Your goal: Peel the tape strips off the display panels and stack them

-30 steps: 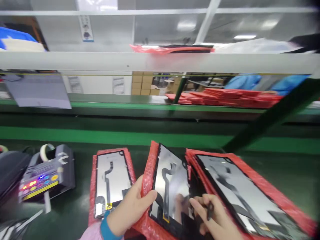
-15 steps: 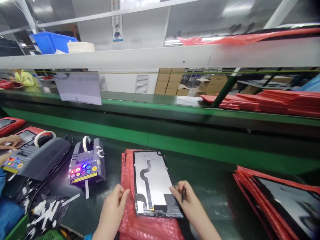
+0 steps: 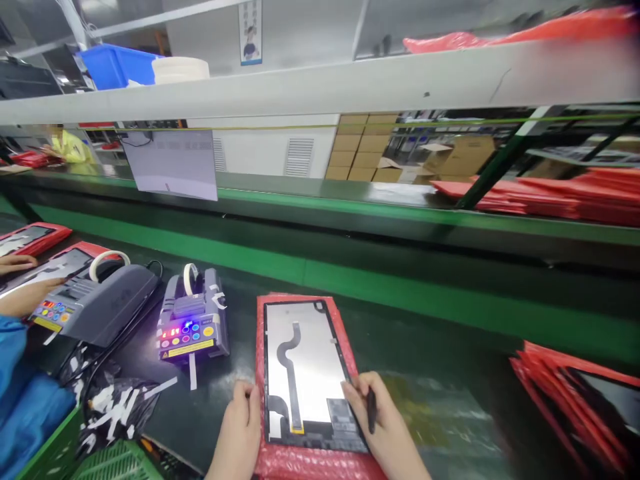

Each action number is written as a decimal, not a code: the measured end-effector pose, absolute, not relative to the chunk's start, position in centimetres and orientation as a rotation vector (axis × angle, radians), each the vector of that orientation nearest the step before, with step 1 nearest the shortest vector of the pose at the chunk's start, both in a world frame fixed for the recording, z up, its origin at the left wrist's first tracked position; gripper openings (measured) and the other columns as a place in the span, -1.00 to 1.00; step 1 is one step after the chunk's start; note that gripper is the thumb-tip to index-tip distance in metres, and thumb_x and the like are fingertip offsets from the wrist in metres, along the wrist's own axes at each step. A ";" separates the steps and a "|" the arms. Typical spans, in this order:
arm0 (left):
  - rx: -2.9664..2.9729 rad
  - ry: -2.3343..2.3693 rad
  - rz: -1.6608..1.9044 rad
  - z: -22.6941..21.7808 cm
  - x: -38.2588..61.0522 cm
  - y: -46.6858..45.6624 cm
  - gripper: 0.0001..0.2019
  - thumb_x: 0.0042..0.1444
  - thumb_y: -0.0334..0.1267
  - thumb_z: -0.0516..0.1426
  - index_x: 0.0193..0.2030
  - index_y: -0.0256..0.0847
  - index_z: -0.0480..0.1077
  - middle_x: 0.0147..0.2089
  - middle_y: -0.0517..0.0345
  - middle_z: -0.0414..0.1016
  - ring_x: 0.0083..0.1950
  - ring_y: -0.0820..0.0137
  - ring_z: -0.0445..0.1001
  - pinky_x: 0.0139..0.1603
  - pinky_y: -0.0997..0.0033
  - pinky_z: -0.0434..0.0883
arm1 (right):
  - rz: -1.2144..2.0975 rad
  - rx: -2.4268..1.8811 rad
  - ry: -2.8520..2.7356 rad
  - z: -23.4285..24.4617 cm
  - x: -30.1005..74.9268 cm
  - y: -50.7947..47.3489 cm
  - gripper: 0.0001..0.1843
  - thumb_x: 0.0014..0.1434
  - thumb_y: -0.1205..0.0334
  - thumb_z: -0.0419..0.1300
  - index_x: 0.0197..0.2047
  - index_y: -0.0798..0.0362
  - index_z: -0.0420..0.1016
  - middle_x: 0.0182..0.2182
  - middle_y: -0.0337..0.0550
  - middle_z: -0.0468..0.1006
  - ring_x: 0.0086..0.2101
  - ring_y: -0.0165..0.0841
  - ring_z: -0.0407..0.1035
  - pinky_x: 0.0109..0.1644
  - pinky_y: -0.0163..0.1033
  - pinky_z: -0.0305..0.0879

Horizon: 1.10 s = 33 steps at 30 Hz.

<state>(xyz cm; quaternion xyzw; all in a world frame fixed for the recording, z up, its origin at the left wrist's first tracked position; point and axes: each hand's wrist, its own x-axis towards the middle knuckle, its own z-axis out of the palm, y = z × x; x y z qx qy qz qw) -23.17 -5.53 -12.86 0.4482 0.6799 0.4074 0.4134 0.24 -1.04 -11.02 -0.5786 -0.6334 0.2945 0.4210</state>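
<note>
A screen panel [image 3: 305, 363] with a silver back and a black ribbon cable lies on a red bubble-wrap bag [image 3: 300, 307] on the dark belt in front of me. My left hand [image 3: 241, 433] rests against the bag's left edge, fingers curled onto it. My right hand [image 3: 380, 427] touches the panel's lower right corner and grips a small black pen-like tool [image 3: 371, 410].
A tape dispenser [image 3: 193, 323] with lit buttons stands left of the panel, a second one [image 3: 95, 300] farther left by a co-worker's hands [image 3: 20, 293]. More red-bagged panels [image 3: 585, 407] lie at right. A green basket [image 3: 107, 463] sits lower left. A shelf [image 3: 320, 90] spans overhead.
I put the lifted panel down flat in front of me, and the view swung left away from the stack at right. Both hands now steady the panel and bag.
</note>
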 end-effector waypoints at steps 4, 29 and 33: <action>0.969 1.599 1.038 -12.8 -25.5 -6.7 -0.35 0.08 0.44 0.02 -0.07 -0.14 0.22 -0.43 0.11 0.51 -0.53 0.23 0.50 -0.61 0.33 0.35 | 0.603 -1.744 -1.671 -10.3 1.2 -1.9 -0.56 0.21 -0.30 0.15 -0.32 -0.10 0.24 -0.44 -0.23 0.50 -0.49 -0.25 0.41 -0.44 -0.24 0.29; 0.808 1.186 1.579 -13.3 -22.9 -5.3 -0.53 0.07 0.13 0.34 -0.05 -0.06 0.32 0.25 -0.08 0.49 0.33 0.02 0.41 0.36 -0.08 0.35 | 0.806 -1.679 -1.021 -11.5 10.2 -1.4 -0.41 -0.06 -0.37 0.39 -0.44 0.03 0.42 -0.64 -0.25 0.47 -0.78 -0.52 0.13 -0.75 -0.39 0.00; 0.938 1.219 1.639 -12.7 -20.1 -5.7 -0.53 0.24 0.02 0.24 0.14 -0.07 0.17 0.50 -0.18 0.12 0.51 0.12 0.14 0.51 -0.11 0.04 | 0.827 -1.669 -0.990 -11.0 10.0 -1.0 -0.35 -0.14 -0.41 0.41 -0.51 0.05 0.41 -0.66 -0.24 0.47 -0.80 -0.55 0.09 -0.76 -0.41 -0.05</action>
